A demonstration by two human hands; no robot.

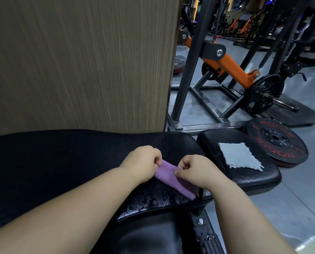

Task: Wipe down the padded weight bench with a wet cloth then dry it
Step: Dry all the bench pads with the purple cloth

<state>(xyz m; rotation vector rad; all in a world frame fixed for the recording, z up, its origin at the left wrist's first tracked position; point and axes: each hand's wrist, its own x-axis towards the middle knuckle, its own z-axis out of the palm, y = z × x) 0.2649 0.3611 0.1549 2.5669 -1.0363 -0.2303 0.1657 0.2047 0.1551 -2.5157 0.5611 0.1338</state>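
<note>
The left hand (143, 162) and right hand (195, 171) sit close together, each pinching an edge of a folded purple cloth (168, 174) that lies on the right end of the black bench pad (61, 162). This looks like the wet-wipe step, with the cloth being refolded or opened. Beaded water on the pad's near edge suggests wiping is under way. Next, the cloth probably needs flattening under a palm and long strokes leftward over the duller, unwiped stretch. A pale grey cloth (239, 155), likely for drying, lies on the separate seat pad (248, 180) to the right. Beyond are a red-lettered weight plate (281, 143), a wood-grain panel (79, 61) and an orange-armed machine (226, 65).
</note>
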